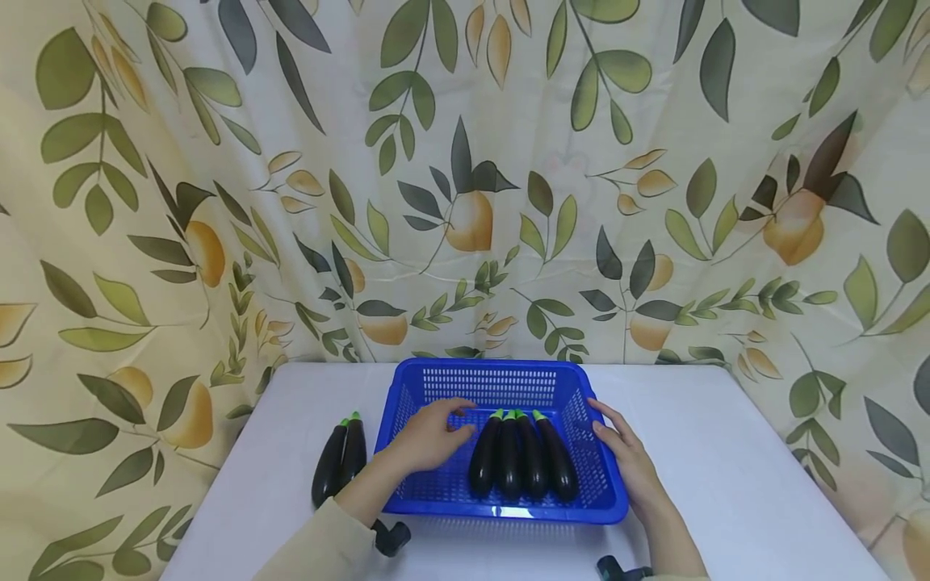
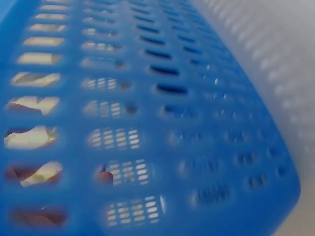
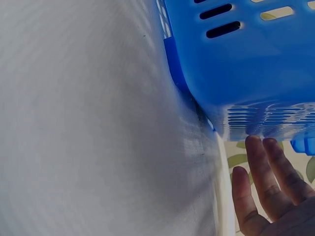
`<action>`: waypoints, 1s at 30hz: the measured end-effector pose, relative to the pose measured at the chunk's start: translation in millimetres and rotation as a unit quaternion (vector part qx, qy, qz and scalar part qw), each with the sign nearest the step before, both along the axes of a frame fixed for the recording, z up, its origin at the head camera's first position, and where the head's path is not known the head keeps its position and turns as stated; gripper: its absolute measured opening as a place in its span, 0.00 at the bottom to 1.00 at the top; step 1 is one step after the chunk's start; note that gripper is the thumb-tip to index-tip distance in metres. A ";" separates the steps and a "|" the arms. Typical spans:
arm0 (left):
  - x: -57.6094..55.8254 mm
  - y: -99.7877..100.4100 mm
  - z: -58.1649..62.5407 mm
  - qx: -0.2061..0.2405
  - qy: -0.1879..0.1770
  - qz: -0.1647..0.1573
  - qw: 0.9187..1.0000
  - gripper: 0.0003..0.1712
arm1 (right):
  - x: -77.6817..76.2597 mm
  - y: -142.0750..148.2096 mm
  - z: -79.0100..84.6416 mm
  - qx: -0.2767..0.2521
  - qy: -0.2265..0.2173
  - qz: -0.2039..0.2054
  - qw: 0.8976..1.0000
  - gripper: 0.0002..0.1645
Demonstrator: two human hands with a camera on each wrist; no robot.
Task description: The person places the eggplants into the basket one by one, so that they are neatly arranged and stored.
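Note:
My left hand hovers over the left half of a blue plastic basket, fingers loosely bent and nothing held. Just right of it, several dark purple eggplants lie side by side in the basket, green stem ends toward the far wall. My right hand is at the basket's right side, its fingertips by the rim. From the right wrist view, straight fingers reach to the outside of the slotted wall. The left wrist view holds mainly the basket's slotted wall; the hand is mostly hidden there.
Two more eggplants lie together on the white table, left of the basket. Behind the table hangs a curtain printed with leaves and fruit. Dark camera mounts show near both wrists.

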State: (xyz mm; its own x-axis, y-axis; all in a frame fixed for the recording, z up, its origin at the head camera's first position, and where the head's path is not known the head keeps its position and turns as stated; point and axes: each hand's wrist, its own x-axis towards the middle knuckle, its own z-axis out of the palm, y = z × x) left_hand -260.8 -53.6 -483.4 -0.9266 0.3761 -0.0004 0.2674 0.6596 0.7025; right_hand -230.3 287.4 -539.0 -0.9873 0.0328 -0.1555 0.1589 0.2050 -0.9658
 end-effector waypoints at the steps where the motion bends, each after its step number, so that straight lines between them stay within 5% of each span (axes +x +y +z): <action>1: 0.9 -2.9 2.0 0.001 0.003 0.003 1.000 0.23 | -0.3 -0.3 -0.2 0.001 0.000 0.000 1.000 0.37; 14: 12.1 -33.7 24.5 0.012 0.023 0.010 1.000 0.24 | -1.9 0.0 -1.6 -0.009 0.003 0.000 1.000 0.37; 30: 13.4 -86.8 38.0 0.009 0.038 0.088 0.995 0.26 | -2.3 0.5 -2.8 -0.010 0.003 -0.002 1.000 0.37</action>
State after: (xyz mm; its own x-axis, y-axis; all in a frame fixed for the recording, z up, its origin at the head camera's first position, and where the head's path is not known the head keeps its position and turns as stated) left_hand -247.5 -140.3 -445.4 -0.9751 0.2080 0.0774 0.2021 0.6882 0.6968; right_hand -232.6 287.9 -541.8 -0.9880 0.0338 -0.1506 0.1543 0.1847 -0.9706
